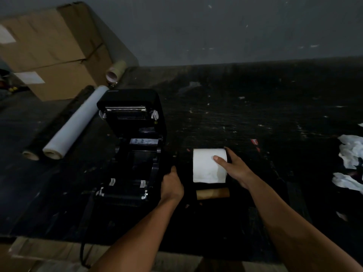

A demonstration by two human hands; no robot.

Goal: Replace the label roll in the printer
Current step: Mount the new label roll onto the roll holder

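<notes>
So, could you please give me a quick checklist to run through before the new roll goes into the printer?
1. Printer lid open: ok.
2. Roll bay free of the old roll: ok, looks empty, and a bare cardboard core lies on the table.
3. New label roll in a grip: ok, right hand wraps its right end.
4. Printer steadied: ok, left hand rests on its right side.
5. Label feed direction: cannot tell.
6. Roll guides set to width: cannot tell, too dark.
</notes>
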